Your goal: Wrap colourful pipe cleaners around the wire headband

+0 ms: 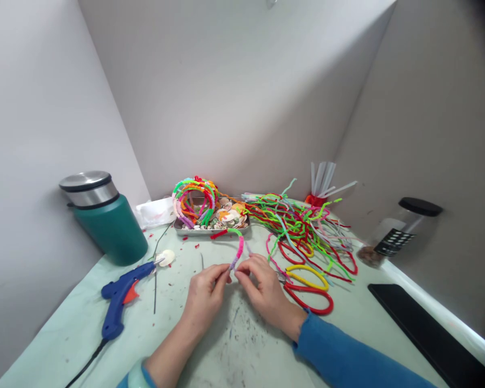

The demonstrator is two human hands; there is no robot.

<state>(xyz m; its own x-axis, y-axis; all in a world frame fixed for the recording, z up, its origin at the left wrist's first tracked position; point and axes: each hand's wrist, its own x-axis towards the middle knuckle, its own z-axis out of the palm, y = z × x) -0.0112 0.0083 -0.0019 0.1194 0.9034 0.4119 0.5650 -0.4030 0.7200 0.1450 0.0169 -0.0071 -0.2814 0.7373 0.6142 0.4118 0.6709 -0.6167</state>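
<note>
My left hand [205,293] and my right hand [262,288] meet at the middle of the table, both pinched on the lower end of a curved headband [236,243] wrapped in pink, green and red pipe cleaner. The band arches up and away toward a metal tray [181,228]. A thin grey pipe cleaner end sticks out by my right fingers. My right arm wears a blue sleeve.
A blue glue gun [121,296] lies at the left beside a white shell [167,257]. A green flask [105,218] stands far left. The tray holds wrapped headbands [194,199] and shells. Loose pipe cleaners [303,226], red scissors [311,299], a jar [400,231] and a black slab [424,328] lie on the right.
</note>
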